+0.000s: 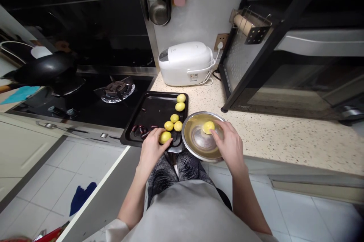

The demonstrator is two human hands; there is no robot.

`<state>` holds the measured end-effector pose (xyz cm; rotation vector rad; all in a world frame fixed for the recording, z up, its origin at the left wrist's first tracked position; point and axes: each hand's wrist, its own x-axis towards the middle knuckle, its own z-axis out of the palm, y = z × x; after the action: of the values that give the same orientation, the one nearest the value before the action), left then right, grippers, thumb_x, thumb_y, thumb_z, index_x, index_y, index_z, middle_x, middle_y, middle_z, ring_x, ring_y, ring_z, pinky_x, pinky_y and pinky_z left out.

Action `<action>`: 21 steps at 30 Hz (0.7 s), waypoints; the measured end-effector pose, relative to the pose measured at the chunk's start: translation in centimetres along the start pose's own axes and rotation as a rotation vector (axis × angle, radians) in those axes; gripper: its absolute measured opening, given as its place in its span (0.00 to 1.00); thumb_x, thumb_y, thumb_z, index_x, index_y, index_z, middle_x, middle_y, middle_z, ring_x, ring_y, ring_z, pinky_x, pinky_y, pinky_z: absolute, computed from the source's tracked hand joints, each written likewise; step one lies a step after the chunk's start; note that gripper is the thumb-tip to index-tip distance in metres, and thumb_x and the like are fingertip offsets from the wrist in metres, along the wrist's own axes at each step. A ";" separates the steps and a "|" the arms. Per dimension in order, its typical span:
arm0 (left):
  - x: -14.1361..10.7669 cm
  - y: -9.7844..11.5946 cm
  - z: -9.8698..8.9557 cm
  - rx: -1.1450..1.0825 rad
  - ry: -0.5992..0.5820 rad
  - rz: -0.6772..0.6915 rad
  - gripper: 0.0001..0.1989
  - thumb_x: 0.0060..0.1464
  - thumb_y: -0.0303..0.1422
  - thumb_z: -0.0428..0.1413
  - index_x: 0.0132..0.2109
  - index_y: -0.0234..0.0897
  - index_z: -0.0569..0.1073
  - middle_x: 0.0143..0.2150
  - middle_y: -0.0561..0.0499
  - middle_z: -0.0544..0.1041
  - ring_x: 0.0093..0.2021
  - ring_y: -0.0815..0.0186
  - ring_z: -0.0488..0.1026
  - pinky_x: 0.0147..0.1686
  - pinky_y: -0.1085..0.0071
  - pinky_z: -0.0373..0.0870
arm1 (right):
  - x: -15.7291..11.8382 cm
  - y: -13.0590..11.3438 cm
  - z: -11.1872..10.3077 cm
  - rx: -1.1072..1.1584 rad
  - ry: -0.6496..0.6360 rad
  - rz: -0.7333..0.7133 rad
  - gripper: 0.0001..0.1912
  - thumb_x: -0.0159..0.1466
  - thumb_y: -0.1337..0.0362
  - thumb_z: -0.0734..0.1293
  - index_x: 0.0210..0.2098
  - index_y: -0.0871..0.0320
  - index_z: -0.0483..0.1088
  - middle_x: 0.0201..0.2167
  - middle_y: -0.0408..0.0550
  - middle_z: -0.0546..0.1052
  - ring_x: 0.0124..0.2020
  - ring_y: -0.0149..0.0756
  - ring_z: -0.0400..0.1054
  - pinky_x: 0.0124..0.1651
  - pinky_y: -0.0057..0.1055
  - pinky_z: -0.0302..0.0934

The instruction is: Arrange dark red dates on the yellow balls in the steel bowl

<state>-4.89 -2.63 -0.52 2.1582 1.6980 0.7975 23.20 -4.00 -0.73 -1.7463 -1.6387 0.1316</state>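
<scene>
My left hand (152,144) is closed around a small yellow lemon-like round (165,137) at the near edge of a black baking tray (156,102). Several similar yellow rounds (180,106) lie along the tray's right side, and small dark red oblong pieces (141,129) lie at its near left. Over a shallow metal bowl (196,155), my right hand (229,143) pinches another yellow round (208,127) between thumb and fingers. The bowl stands right of the tray, close against it. Whether the yellow rounds are fruit or dough cannot be made out.
A white appliance (187,64) with a cord stands behind the tray. To the left is a gas hob (116,88) with a black wok (45,68). A black-framed rack with an oven (307,83) rises at the right. An open drawer or door (110,192) juts out by my left arm.
</scene>
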 end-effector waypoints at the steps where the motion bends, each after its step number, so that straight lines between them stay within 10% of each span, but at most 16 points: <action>1: 0.0 0.3 -0.1 -0.062 0.032 0.021 0.12 0.61 0.38 0.63 0.48 0.39 0.75 0.45 0.47 0.79 0.43 0.58 0.78 0.42 0.65 0.75 | -0.2 -0.2 -0.2 0.042 0.012 -0.024 0.17 0.72 0.55 0.62 0.53 0.56 0.74 0.51 0.55 0.80 0.51 0.52 0.75 0.49 0.46 0.70; 8: -1.0 3.9 -0.2 -0.292 0.204 0.227 0.17 0.59 0.41 0.66 0.51 0.40 0.75 0.47 0.46 0.80 0.48 0.59 0.78 0.50 0.64 0.76 | -2.5 -4.1 -0.5 0.437 -0.200 -0.103 0.13 0.70 0.57 0.67 0.50 0.54 0.76 0.45 0.51 0.82 0.40 0.42 0.77 0.43 0.38 0.73; 21: -2.4 5.5 2.2 -0.346 0.076 0.383 0.20 0.65 0.37 0.60 0.61 0.41 0.70 0.54 0.43 0.76 0.54 0.58 0.76 0.55 0.62 0.76 | -3.6 -5.3 -0.2 0.551 -0.261 0.005 0.13 0.61 0.60 0.70 0.46 0.54 0.74 0.44 0.49 0.81 0.38 0.39 0.76 0.38 0.34 0.75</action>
<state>0.41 -6.20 0.10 2.2461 1.0808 1.1869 18.27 -7.70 0.92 -1.3451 -1.5801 0.7654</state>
